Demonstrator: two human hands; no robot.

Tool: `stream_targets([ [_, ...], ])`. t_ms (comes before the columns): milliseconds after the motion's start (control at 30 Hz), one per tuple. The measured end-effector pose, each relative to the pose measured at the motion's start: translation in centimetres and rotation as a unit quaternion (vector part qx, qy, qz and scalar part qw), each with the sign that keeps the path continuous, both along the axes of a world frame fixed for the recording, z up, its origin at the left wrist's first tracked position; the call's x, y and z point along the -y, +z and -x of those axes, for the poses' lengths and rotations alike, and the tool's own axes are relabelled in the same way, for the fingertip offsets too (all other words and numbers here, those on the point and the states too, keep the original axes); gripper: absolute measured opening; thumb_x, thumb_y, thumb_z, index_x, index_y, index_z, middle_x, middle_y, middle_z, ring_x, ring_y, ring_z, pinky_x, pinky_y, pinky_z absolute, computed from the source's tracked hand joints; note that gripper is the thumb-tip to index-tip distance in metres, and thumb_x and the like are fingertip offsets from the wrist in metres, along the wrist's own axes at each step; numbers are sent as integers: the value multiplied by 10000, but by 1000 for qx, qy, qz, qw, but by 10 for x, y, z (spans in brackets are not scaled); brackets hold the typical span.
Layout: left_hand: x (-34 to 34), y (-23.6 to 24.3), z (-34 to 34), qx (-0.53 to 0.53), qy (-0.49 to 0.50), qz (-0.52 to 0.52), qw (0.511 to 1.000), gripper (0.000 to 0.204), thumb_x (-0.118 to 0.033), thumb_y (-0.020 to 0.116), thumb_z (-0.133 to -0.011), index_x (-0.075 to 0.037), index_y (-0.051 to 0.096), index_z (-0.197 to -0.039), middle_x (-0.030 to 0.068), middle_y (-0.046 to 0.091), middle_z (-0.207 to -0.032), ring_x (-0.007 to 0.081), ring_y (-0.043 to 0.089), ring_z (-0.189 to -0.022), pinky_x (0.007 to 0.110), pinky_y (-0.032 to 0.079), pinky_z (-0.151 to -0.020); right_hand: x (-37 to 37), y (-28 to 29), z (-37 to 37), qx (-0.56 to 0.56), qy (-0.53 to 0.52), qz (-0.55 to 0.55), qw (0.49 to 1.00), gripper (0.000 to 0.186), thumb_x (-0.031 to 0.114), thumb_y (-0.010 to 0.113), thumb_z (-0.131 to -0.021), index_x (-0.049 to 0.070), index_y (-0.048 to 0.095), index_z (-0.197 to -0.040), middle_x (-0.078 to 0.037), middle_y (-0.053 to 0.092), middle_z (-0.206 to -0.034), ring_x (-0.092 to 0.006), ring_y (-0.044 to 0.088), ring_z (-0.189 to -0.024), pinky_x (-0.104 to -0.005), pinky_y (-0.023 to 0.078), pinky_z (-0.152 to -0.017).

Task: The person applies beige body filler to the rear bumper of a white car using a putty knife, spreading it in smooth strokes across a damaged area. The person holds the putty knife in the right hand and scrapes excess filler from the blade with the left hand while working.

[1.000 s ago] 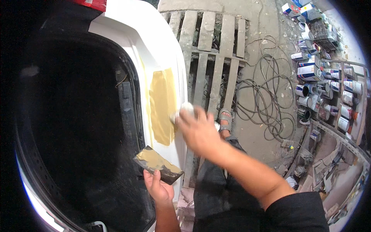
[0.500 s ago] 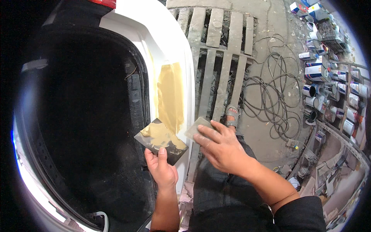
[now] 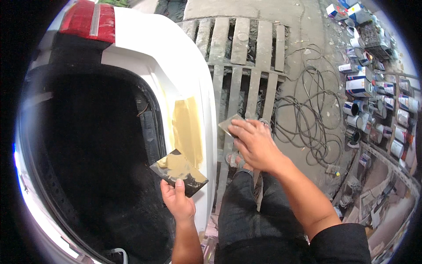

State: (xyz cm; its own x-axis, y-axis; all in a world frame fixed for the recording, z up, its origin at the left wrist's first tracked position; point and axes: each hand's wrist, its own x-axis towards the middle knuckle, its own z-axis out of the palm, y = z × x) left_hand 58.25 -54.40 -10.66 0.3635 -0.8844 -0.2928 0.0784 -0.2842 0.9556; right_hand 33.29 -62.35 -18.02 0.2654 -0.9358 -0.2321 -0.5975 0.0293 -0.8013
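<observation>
My left hand (image 3: 179, 198) grips a dark, square palette board (image 3: 187, 178) by its near edge. Yellowish filler is smeared over the board, thickest at its left corner. In my right hand (image 3: 259, 143) is a flat greyish putty spreader (image 3: 229, 126), its edge tilted up to the left. The spreader is off the car, out over the floor grating. Beyond the board, a broad patch of yellow filler (image 3: 188, 127) coats the white car body (image 3: 200, 83) beside the dark trunk opening (image 3: 96, 154).
A red tail light (image 3: 88, 20) sits at the far left corner of the car. Wooden floor slats (image 3: 239, 42) run alongside. Coiled black hose (image 3: 307, 110) lies on the floor to the right. Paint cans (image 3: 360, 86) crowd the right side near a metal rack (image 3: 391, 169).
My right hand with the spreader has moved up and right, away from the board. The view has shifted, so the car sits lower and the tail light shows more. Both hands keep hold.
</observation>
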Motion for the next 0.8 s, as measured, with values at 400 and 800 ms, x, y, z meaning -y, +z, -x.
stream_targets([
  [400, 33, -36, 5, -42, 84, -91, 991, 380, 20, 465, -936, 44, 519, -1312, 154, 631, -1295, 227, 604, -1198, 385, 430, -1099, 100, -65, 8, 252, -7, -40, 967, 405, 219, 532, -1042, 30, 600, -1394, -182, 585, -1446, -379, 524, -1345, -471, 393, -1138],
  [800, 45, -42, 0, 50, 29, -134, 989, 395, -62, 510, -904, 16, 543, -1290, 111, 632, -1263, 216, 595, -1184, 361, 411, -1092, 131, -109, -33, 293, -49, 12, 955, 391, 192, 515, -1052, 53, 598, -1408, -157, 592, -1463, -381, 557, -1300, -460, 396, -1126],
])
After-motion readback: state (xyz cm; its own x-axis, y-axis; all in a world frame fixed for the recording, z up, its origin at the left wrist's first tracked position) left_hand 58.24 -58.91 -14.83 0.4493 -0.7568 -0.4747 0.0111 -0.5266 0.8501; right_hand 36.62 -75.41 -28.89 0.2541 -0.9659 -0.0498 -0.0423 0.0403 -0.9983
